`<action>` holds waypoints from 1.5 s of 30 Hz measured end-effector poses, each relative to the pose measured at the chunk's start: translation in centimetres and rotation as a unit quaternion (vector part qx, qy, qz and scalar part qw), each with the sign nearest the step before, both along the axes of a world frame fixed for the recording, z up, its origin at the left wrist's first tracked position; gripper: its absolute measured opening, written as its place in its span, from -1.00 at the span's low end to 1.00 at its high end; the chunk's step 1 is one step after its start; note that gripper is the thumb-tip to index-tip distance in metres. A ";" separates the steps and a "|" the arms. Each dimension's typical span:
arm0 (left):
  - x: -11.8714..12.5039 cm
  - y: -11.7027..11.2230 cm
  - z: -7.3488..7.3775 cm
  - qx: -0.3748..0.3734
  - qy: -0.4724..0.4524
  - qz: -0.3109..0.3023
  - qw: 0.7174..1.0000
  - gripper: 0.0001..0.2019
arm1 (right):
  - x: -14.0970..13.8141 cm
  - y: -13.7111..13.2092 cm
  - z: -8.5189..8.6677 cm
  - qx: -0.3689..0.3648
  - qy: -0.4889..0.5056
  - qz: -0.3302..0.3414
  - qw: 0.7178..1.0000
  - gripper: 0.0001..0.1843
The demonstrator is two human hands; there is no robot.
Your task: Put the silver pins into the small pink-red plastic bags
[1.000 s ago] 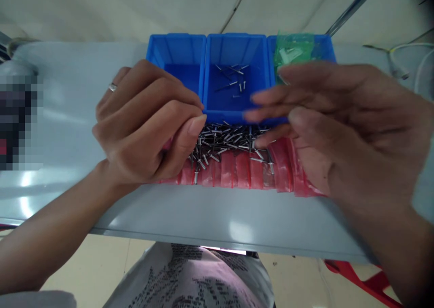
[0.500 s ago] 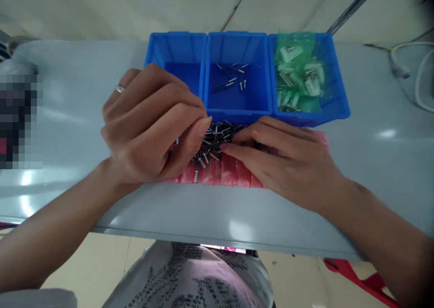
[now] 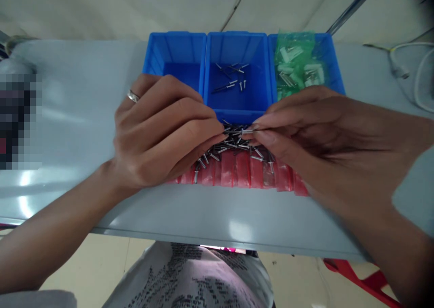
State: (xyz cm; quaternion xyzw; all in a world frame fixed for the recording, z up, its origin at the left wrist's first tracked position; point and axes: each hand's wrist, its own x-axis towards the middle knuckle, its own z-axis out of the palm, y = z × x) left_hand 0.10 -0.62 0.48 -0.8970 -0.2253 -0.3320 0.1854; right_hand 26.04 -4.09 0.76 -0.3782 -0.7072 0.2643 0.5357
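Observation:
A heap of silver blind rivets lies on a row of pink plastic bags in front of the blue bins. Just over the heap, a single blind rivet runs level between my two hands. My left hand, with a ring on one finger, is closed, and its thumb and fingertips pinch the thin stem end. The thumb and index finger of my right hand grip the other end. Whether my left fingers hold further rivets is hidden.
Three blue bins stand in a row behind the heap. Loose rivets lie in the middle bin. Green bags of white parts fill the right bin. A white cable lies at the right of the grey table.
My right hand has lifted from the heap, turned palm inward and now pinches a rivet. My left hand has moved slightly right and down, to the rivet's stem end.

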 end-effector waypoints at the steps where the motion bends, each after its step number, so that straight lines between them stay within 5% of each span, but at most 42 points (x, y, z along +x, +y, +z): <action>1: 0.0 -0.1 0.0 -0.004 0.001 0.001 1.000 -0.82 | -0.1 0.0 0.0 -0.014 0.008 0.010 1.000 -0.64; 22: -0.2 0.5 -0.5 -0.007 -0.025 -0.049 0.998 -0.82 | -0.6 0.1 -0.1 -0.044 0.052 0.042 0.997 -0.59; 28: -0.5 0.4 -0.9 -0.025 -0.096 0.012 0.995 -0.70 | 0.0 0.7 0.0 -0.089 0.084 0.040 0.992 -0.49; 32: -0.6 0.7 -1.0 -0.005 -0.086 0.004 0.996 -0.78 | 0.9 0.7 0.0 0.006 -0.093 0.011 0.996 -0.62; 36: -0.7 1.0 -1.1 0.006 -0.072 -0.013 0.997 -0.83 | 1.4 0.9 -1.3 0.200 -0.389 0.036 0.898 -0.71; 38: -0.7 1.1 -1.1 0.017 -0.072 -0.017 0.997 -0.84 | 1.4 1.0 -1.9 0.206 -0.434 0.036 0.876 -0.71; 45: -0.6 1.3 -1.1 0.025 -0.064 -0.022 0.997 -0.83 | 1.5 1.2 -1.9 0.247 -0.439 0.048 0.863 -0.75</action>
